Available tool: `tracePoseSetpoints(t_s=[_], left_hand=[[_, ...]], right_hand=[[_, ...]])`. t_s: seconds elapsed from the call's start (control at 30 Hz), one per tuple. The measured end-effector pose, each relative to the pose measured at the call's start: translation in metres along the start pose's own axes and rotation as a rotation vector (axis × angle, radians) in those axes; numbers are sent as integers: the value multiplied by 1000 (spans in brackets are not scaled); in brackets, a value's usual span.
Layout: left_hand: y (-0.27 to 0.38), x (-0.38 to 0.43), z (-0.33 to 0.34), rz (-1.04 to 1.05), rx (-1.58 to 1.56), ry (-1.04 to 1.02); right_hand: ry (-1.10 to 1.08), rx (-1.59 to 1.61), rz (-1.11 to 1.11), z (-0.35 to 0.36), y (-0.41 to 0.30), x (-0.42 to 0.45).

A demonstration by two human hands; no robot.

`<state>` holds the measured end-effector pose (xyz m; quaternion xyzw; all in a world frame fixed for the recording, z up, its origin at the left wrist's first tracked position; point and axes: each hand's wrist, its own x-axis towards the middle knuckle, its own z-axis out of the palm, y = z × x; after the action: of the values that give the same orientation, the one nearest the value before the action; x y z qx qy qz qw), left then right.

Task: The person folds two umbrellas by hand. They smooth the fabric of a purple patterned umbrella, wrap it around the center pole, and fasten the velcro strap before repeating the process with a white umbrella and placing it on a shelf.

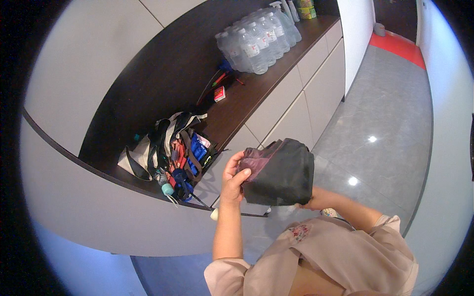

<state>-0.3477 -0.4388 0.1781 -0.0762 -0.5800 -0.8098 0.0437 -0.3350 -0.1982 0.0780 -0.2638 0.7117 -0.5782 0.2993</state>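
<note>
In front of my torso is a folded bundle of black fabric (283,177) with a purple, sheer-looking patch at its left corner. My left hand (235,179) grips that corner, thumb on top and fingers wrapped behind. At the bundle's lower right edge is my right hand (309,201), mostly hidden behind the fabric, so its fingers and hold cannot be made out. Left of the bundle, on a dark wood cabinet shelf, lies a pile of bags: a black and cream tote bag (142,157), a blue fabric item (197,151) and a red item (179,155).
Farther along the shelf stand shrink-wrapped water bottles (255,44), spray bottles (287,9) and a small red and white box (219,94). An umbrella with a teal handle (167,189) and a cream knob (214,214) jut past the shelf edge. Grey drawers (285,122) line the tiled floor (385,111).
</note>
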Motion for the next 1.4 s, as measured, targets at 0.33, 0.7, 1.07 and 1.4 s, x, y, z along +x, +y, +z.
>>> tracePoseSetpoints(t_s=[0.33,0.7,1.07,1.4], left_hand=[[27,-10,57,527,1337,-103],[15,-12,47,314,1085,-99],[-27,-44,-16,-539,190,-439],[-13,-25,-33,-531,384,-376]], right_hand=[[451,-948,-53,2,9,7],[538,-973,-19,-4,19,9],[390,-141,231,-37,-18,3],[-76,826,294,-47,-7,2]])
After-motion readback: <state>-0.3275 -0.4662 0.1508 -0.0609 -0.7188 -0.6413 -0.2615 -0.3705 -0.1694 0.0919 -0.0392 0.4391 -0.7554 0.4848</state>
